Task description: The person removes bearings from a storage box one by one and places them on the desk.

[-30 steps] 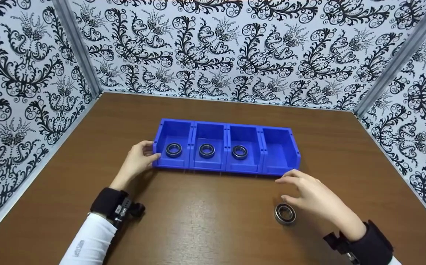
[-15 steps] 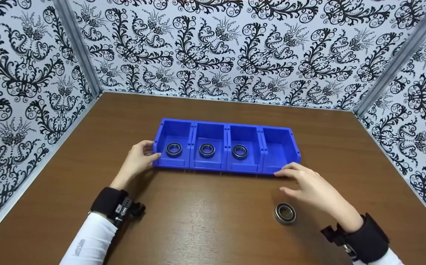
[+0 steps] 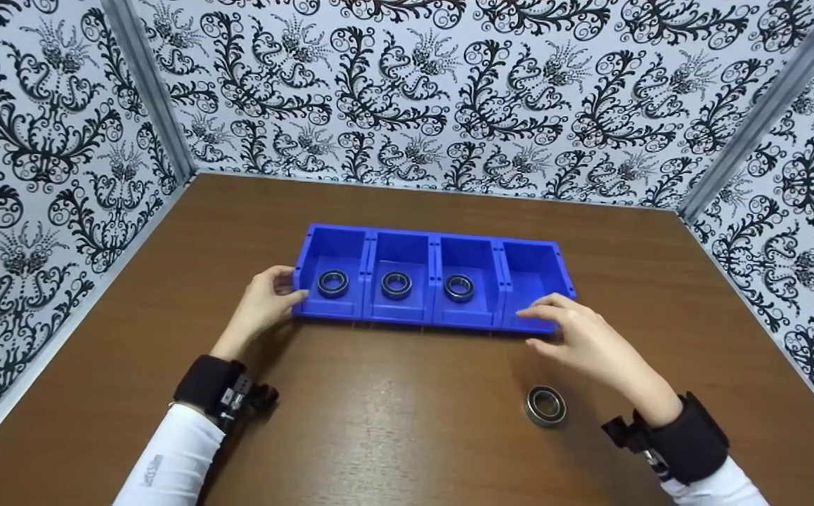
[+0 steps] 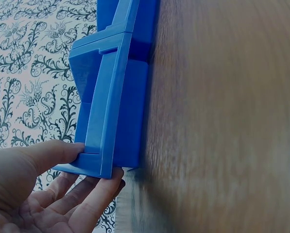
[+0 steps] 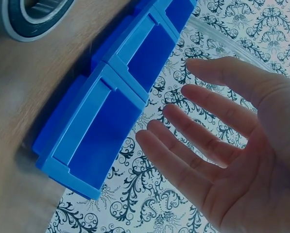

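A blue bin with a row of compartments (image 3: 398,320) stands on the table. One ball bearing (image 3: 333,284) lies in the leftmost compartment, another bearing (image 3: 396,285) in the one beside it, and a third bearing (image 3: 458,288) in the one after that; the rightmost holds none. My left hand (image 3: 264,302) pinches the bin's left side wall, thumb inside and fingers outside, as the left wrist view shows. My right hand (image 3: 583,341), fingers spread and holding nothing, hovers by the front right corner of the bin. Below it a loose bearing (image 3: 545,405) lies on the table.
The brown wooden table (image 3: 379,436) is bounded by patterned panels (image 3: 407,98) at the back and sides, with grey metal posts at the corners. Each wrist wears a black strap with a small camera.
My right hand has moved away from the loose bearing, forward and slightly left, and now overlaps the bin's rightmost compartment. The left hand, the bin and the bearings have stayed put.
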The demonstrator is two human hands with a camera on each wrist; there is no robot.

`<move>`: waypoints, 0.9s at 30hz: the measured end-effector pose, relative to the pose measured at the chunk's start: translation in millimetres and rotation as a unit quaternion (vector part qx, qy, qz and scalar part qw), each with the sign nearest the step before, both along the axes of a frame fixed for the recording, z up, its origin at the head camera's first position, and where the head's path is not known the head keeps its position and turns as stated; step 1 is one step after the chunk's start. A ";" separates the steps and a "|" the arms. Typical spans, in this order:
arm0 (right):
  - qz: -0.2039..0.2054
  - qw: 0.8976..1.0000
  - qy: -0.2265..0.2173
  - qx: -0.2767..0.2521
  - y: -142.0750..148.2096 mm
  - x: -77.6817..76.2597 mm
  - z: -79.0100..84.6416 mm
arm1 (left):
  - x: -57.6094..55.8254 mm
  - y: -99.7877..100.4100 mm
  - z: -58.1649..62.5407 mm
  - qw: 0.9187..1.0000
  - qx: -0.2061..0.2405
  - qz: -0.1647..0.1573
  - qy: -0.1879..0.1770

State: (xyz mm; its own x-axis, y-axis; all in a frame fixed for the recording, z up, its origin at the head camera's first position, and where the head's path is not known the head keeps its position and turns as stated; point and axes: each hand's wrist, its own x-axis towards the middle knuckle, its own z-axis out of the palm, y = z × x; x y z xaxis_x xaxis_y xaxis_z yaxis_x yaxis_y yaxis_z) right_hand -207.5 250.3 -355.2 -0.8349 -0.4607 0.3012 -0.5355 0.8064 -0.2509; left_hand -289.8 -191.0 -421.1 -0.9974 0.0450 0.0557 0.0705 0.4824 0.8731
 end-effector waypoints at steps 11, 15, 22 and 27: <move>0.002 1.000 0.002 -0.018 -5.7 -9.8 3.9 | -1.1 0.2 -1.1 1.000 0.000 -0.006 0.014; 0.002 1.000 0.000 -0.024 -9.0 -14.3 4.6 | -0.4 0.3 -1.1 1.000 -0.001 -0.004 0.012; 0.005 1.000 -0.013 -0.026 -14.7 -20.9 7.8 | -0.1 0.9 0.1 1.000 0.004 -0.005 0.011; 0.007 1.000 -0.013 -0.028 -18.7 -25.7 9.8 | -0.6 0.9 0.1 1.000 0.004 -0.003 0.009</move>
State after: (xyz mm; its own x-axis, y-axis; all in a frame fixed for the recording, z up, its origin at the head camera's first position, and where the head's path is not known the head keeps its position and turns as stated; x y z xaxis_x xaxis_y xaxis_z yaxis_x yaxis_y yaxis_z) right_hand -233.2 231.6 -345.3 -0.8363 -0.4551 0.3056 -0.5392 0.7835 -0.3088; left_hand -290.4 -190.0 -421.0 -0.9960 0.0498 0.0742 0.0889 0.4743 0.8759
